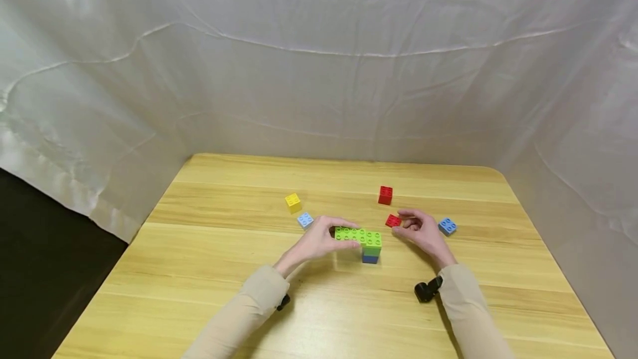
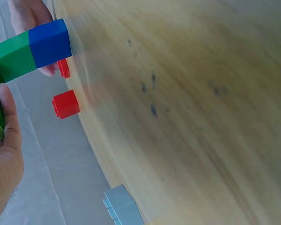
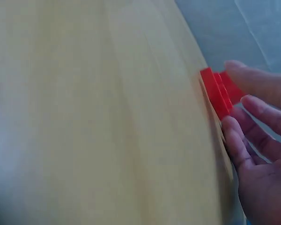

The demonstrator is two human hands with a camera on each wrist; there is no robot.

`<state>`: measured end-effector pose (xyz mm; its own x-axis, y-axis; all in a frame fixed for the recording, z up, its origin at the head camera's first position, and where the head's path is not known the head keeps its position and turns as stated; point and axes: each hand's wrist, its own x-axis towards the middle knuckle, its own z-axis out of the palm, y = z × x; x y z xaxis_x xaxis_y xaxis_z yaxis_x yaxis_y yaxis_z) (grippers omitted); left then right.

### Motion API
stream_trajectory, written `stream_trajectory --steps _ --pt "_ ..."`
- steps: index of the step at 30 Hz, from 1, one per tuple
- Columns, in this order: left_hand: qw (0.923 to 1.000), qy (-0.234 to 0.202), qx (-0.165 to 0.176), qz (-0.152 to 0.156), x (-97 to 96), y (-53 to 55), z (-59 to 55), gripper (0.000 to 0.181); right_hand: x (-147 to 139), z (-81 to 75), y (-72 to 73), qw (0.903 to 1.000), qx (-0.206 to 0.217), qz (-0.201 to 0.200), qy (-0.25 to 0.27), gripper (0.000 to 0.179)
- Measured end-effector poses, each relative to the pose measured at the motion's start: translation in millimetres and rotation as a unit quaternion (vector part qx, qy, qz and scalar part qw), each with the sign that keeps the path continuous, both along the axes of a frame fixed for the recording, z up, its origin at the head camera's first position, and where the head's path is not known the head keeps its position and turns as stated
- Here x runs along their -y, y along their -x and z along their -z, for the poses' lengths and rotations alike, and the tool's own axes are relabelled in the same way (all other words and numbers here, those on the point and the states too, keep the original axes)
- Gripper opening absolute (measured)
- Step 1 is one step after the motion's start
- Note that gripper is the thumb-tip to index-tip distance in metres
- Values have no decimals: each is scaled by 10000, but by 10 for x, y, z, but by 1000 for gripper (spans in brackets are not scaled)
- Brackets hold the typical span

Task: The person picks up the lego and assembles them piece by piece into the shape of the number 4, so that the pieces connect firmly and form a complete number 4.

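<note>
My left hand (image 1: pixel 319 237) grips a long lime green toy brick (image 1: pixel 350 234) between thumb and fingers. Under its right end are a green brick (image 2: pixel 15 57) and a dark blue brick (image 2: pixel 49 43), joined as one stack. A thin red brick (image 1: pixel 392 220) lies on the table to the right of the stack. The right hand (image 1: pixel 421 232) is at this thin brick, finger and thumb spread apart, with one fingertip right at its edge in the right wrist view. Behind it stands a taller red brick (image 1: pixel 385 195), partly covered by a finger in the right wrist view.
A yellow brick (image 1: pixel 293 203) and a light blue brick (image 1: pixel 305 220) lie beyond my left hand. Another blue brick (image 1: pixel 447 226) sits just right of the right hand. The wooden table (image 1: pixel 224 270) ends at a pale curtain (image 1: pixel 339 98) behind and along the sides.
</note>
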<state>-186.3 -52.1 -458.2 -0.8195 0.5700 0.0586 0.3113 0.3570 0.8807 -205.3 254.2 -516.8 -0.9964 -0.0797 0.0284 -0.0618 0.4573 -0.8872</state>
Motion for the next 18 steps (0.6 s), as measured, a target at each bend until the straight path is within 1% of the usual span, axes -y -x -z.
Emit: stream_trajectory --steps 3,7,11,18 --pt "10000 -15 6 -5 -4 0 -2 39 41 6 54 9992 -97 101 -362 50" --pt "10000 -8 -16 -9 -5 -2 -6 39 71 10 90 9974 -229 199 -652 41" --pt "10000 -13 36 -25 -6 -3 -14 39 87 -1 95 9965 -286 223 -757 38" --pt "10000 1 61 -36 -3 -1 -17 40 89 21 80 9967 -325 254 -693 35"
